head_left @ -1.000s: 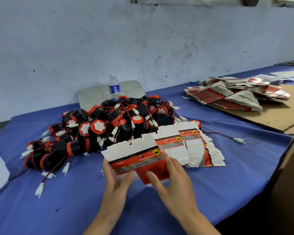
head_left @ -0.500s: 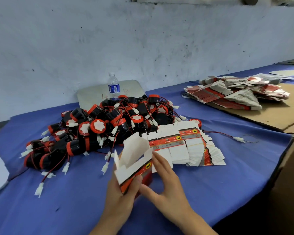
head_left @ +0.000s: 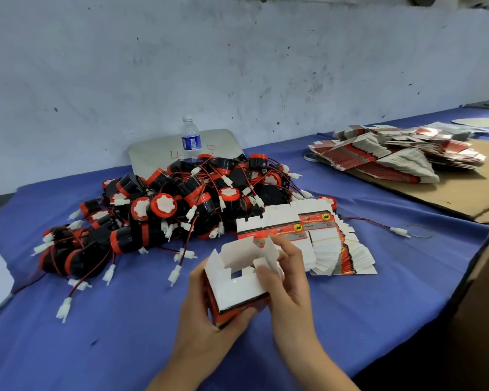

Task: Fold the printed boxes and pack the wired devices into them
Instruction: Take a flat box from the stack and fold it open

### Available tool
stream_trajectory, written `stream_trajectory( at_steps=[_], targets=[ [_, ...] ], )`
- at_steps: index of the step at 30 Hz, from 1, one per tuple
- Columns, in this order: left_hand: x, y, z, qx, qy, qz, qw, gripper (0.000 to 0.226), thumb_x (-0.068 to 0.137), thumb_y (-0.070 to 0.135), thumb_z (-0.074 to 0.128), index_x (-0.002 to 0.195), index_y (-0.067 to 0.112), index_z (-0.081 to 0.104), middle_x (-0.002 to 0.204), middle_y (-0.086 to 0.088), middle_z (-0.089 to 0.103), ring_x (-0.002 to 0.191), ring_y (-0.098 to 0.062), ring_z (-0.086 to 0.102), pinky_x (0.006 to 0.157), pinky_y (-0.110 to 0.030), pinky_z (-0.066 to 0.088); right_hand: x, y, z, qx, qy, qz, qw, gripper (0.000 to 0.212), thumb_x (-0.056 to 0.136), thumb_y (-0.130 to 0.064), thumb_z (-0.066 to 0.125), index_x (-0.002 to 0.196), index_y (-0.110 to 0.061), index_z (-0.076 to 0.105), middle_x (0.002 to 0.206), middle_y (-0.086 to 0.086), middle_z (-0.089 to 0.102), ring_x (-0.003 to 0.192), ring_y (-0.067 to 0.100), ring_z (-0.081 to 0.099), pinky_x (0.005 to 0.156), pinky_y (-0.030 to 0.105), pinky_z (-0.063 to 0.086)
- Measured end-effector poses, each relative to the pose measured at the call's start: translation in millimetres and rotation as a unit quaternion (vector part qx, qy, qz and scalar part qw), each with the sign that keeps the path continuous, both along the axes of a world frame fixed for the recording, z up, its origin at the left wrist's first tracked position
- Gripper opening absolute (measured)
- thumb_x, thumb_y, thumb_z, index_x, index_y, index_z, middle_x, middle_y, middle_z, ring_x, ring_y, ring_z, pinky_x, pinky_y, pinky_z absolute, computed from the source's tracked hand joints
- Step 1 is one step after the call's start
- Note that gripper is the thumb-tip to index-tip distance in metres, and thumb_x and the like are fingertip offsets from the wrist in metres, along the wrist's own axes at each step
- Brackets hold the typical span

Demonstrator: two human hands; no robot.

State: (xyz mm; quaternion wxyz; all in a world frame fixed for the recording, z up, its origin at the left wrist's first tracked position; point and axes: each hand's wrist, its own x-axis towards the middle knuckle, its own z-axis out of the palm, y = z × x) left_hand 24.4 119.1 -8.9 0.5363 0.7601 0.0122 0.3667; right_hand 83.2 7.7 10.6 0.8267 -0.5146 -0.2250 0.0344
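Above the blue tabletop (head_left: 124, 334), near the front edge, a half-formed printed box (head_left: 239, 280) sits between both hands. Left hand (head_left: 206, 317) grips its red lower side; right hand (head_left: 287, 280) pinches a white flap. Thin card, prob. v. light, creases easily, so hold by panels and edges, not flaps. Wired devices (head_left: 164, 204) piled behind look stiffer; lift by the body, not the wires.

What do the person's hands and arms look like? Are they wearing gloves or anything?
No gloves. The left hand and right hand are bare, with no rings, watch or bracelets showing. Both forearms are bare too, with no sleeves in view. The fingers are slim.
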Motion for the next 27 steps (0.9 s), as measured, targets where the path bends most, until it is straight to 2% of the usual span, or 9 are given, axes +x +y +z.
stream_trajectory(
  at_steps=[5,8,11,13,16,17,19,22,27],
  targets=[
    [0.2,3.5,-0.4,0.003,-0.004,-0.004,1.0,0.105,0.058,0.05,0.081,0.139,0.064,0.018,0.131,0.038,0.047,0.116,0.01,0.053,0.082,-0.004,0.045,-6.9,2.7,5.2,-0.007,-0.01,-0.023,1.0,0.068,0.092,0.012,0.044,0.114,-0.051,0.057,0.101,0.003,0.064,0.087,0.015,0.062,0.074,0.028,0.052],
    [1.2,4.1,-2.9,0.004,-0.007,-0.011,1.0,0.106,0.059,0.066,0.08,0.142,0.062,0.015,0.134,0.032,0.048,0.119,0.005,0.053,0.085,-0.007,0.046,-7.0,0.7,9.3,-0.012,-0.01,-0.02,1.0,0.079,0.089,0.018,0.038,0.112,-0.054,0.058,0.106,0.016,0.06,0.083,0.021,0.057,0.073,0.033,0.048],
    [0.6,5.3,-2.4,0.001,-0.006,-0.011,1.0,0.105,0.06,0.069,0.078,0.142,0.061,0.015,0.134,0.029,0.05,0.119,0.003,0.054,0.087,-0.009,0.046,-6.4,-0.3,11.3,-0.043,-0.018,-0.012,0.999,0.084,0.084,0.023,0.033,0.115,-0.051,0.058,0.103,0.019,0.059,0.078,0.021,0.055,0.066,0.023,0.046],
    [-1.4,6.1,-0.9,0.03,0.003,-0.009,1.0,0.104,0.065,0.07,0.073,0.149,0.049,0.014,0.132,0.032,0.048,0.117,0.008,0.053,0.085,-0.005,0.044,-3.5,-2.7,12.4,-0.076,-0.032,-0.002,0.997,0.081,0.082,0.023,0.032,0.119,-0.045,0.057,0.1,0.017,0.062,0.077,0.019,0.056,0.063,0.02,0.046],
    [-4.4,6.5,-0.1,0.075,0.0,-0.013,0.997,0.106,0.076,0.069,0.063,0.147,0.0,0.027,0.136,0.047,0.033,0.115,0.018,0.048,0.081,0.0,0.042,0.3,-7.1,16.7,-0.097,-0.057,0.0,0.994,0.057,0.085,0.004,0.051,0.124,-0.037,0.054,0.102,0.005,0.065,0.09,0.018,0.063,0.075,0.023,0.051],
    [-4.2,6.8,0.1,0.074,-0.007,-0.013,0.997,0.103,0.076,0.068,0.064,0.146,0.0,0.029,0.135,0.048,0.033,0.113,0.018,0.05,0.081,-0.001,0.044,0.6,-7.4,17.8,-0.093,-0.051,0.01,0.994,0.055,0.085,-0.001,0.06,0.126,-0.037,0.052,0.102,-0.004,0.067,0.092,0.011,0.064,0.077,0.02,0.051],
    [-2.6,6.6,-0.1,0.068,-0.016,-0.007,0.998,0.094,0.072,0.06,0.07,0.149,0.026,0.027,0.132,0.042,0.042,0.11,0.012,0.055,0.081,-0.005,0.047,0.3,-7.0,19.1,-0.082,-0.03,0.032,0.996,0.061,0.084,-0.001,0.07,0.128,-0.039,0.049,0.096,-0.022,0.066,0.089,-0.002,0.064,0.073,0.012,0.049],
    [-3.1,5.4,-0.4,0.063,-0.023,0.01,0.998,0.09,0.069,0.06,0.072,0.144,0.05,0.024,0.129,0.033,0.05,0.109,0.007,0.059,0.081,-0.007,0.048,-0.5,-5.3,18.5,-0.09,-0.019,0.035,0.995,0.067,0.084,0.001,0.069,0.13,-0.042,0.047,0.097,-0.023,0.066,0.091,-0.001,0.065,0.074,0.012,0.05],
    [-5.1,4.3,-0.8,0.085,-0.027,0.036,0.995,0.087,0.064,0.08,0.065,0.137,0.067,0.02,0.136,0.031,0.046,0.114,0.007,0.056,0.086,-0.006,0.045,-0.2,-3.3,16.0,-0.113,-0.039,0.044,0.992,0.076,0.084,0.014,0.054,0.133,-0.043,0.044,0.097,0.004,0.066,0.086,0.012,0.064,0.072,0.022,0.052]
  ],
)
